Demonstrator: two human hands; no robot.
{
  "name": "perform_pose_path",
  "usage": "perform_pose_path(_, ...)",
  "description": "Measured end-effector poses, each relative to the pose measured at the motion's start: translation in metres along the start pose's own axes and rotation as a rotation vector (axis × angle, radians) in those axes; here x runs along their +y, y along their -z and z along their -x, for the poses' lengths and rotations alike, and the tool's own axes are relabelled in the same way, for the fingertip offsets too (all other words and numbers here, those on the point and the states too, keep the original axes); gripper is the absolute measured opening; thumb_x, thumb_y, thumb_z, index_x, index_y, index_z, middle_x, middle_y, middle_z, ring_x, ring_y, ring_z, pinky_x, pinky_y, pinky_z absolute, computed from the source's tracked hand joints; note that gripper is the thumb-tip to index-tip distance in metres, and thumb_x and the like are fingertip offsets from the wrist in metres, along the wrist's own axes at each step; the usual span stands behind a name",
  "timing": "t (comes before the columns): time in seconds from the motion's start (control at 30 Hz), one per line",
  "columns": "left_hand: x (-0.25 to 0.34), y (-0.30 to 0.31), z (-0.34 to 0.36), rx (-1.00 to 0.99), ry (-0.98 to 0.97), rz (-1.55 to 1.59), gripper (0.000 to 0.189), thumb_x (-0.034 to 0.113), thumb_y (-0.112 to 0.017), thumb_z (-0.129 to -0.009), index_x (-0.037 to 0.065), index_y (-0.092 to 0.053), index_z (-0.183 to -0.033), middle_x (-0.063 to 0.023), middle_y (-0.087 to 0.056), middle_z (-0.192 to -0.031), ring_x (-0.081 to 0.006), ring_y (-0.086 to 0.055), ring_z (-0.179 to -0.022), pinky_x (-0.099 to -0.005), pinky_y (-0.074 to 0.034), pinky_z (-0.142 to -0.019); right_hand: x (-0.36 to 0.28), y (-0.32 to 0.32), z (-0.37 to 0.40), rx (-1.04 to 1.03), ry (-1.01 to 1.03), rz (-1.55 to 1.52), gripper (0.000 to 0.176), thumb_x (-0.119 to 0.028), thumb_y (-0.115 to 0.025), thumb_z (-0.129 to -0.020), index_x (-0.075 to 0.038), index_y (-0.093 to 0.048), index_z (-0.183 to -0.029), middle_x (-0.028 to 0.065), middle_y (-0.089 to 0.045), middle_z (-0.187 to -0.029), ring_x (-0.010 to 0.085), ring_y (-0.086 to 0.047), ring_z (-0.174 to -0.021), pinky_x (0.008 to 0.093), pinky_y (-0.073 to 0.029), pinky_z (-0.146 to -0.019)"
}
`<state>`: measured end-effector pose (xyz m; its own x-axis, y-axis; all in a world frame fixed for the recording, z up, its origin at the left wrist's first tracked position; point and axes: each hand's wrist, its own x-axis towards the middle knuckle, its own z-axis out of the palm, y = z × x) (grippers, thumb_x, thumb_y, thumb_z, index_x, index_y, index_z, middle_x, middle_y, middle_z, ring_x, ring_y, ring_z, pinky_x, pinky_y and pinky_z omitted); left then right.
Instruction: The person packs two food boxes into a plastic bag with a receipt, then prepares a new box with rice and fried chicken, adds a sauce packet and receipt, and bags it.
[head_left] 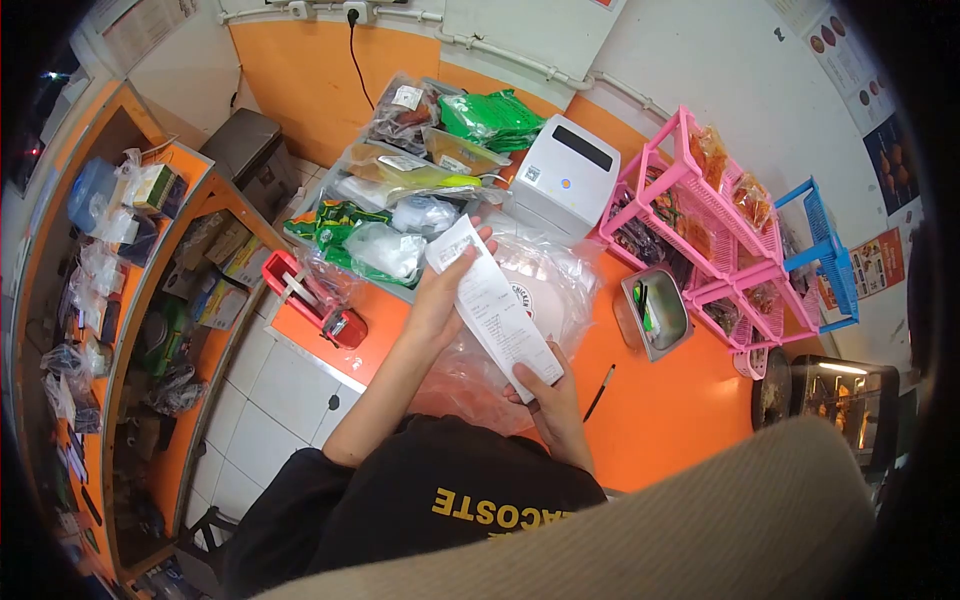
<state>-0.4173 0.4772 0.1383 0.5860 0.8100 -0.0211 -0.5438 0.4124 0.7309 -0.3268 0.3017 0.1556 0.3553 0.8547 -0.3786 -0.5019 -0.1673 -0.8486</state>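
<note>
Long white paper receipt (495, 310) is stretched slantwise between both hands, held above the orange surface (670, 400) and over a crumpled clear plastic bag (565, 275). The fingers of the left hand (437, 305) grasp the strip near its upper end, and the fingers of the right hand (548, 395) pinch its lower end.

The surface runs along a wall painted orange below and white above, with a white tiled floor (270, 390) beside it and orange wooden shelves (130, 300) crammed with bags and boxes at the left. Food posters hang on the wall at the right.

The receipt's print is too small to read. The bag bears a round red logo, its words unclear. Yellow letters on the black shirt (400, 500) read "LACOSTE", upside down and partly hidden.

A white label printer (565, 180) stands behind the bag. Just beside it, a pink plastic rack (735, 275) holds packets of snacks, with a blue plastic basket (825, 250) behind it. A small steel tray (655, 315) holds green items. A grey tray (330, 195) is piled with sealed packets, some of them green. A black pen (600, 392) lies near the right hand.
</note>
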Motion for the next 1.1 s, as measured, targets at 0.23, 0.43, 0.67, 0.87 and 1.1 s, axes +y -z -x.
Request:
perform_pose_path(0.23, 0.021, -0.007, 0.005, -0.059, 0.045, 0.365, 0.049, 0.034, -0.033, -0.100, 0.010, -0.028, -0.142, -0.0141, -0.041, -0.138, -0.0267, -0.045, -0.122, -0.0429, -0.037, -0.104, -0.006, 0.010, 0.006, -0.082, 0.001, -0.085, 0.042, -0.012, -0.057, -0.090, 0.002, -0.042, -0.126, 0.0134, -0.061, -0.106, 0.0189, -0.064, -0.083, 0.0298, -0.055, -0.072)
perform_pose_path(0.43, 0.027, -0.003, 0.004, 0.005, -0.011, 0.411, 0.046, 0.037, -0.034, -0.099, 0.009, -0.035, -0.135, -0.0117, -0.045, -0.133, -0.0237, -0.047, -0.118, -0.0417, -0.037, -0.103, -0.001, 0.012, 0.005, 0.058, 0.032, 0.177, 0.023, -0.015, -0.058, -0.090, 0.002, -0.057, -0.107, 0.0099, -0.065, -0.094, 0.0187, -0.066, -0.078, 0.0309, -0.056, -0.065)
perform_pose_path(0.67, 0.007, -0.008, 0.010, -0.173, -0.161, 0.195, 0.033, 0.031, -0.044, -0.097, 0.006, -0.048, -0.118, -0.0143, -0.048, -0.126, -0.0265, -0.043, -0.120, -0.0433, -0.030, -0.107, -0.005, 0.017, -0.026, 0.041, 0.463, 0.634, 0.022, -0.014, -0.060, -0.090, 0.002, -0.061, -0.104, 0.0038, -0.065, -0.088, 0.0100, -0.061, -0.082, 0.0223, -0.049, -0.071)
perform_pose_path(0.87, 0.012, -0.025, 0.027, -0.108, -0.712, -1.369, 0.056, 0.023, -0.066, -0.078, 0.001, -0.045, -0.125, -0.0236, -0.033, -0.134, -0.0421, -0.027, -0.126, -0.0491, -0.025, -0.105, -0.042, 0.019, -0.090, -0.207, 0.249, 0.556, 0.031, -0.014, -0.059, -0.090, 0.003, -0.058, -0.115, 0.0071, -0.066, -0.101, 0.0112, -0.058, -0.090, 0.0260, -0.047, -0.075)
perform_pose_path(1.1, 0.010, 0.048, 0.007, 0.166, -0.005, -1.418, 0.065, 0.020, -0.071, -0.072, -0.001, -0.042, -0.125, -0.0272, -0.057, -0.104, -0.0388, -0.057, -0.096, -0.0396, -0.046, -0.084, -0.054, 0.045, -0.171, -0.615, -0.033, 1.434, 0.045, -0.041, -0.064, -0.084, 0.001, -0.068, -0.098, 0.0073, -0.068, -0.078, 0.0121, -0.059, -0.071, 0.0279, -0.047, -0.067)
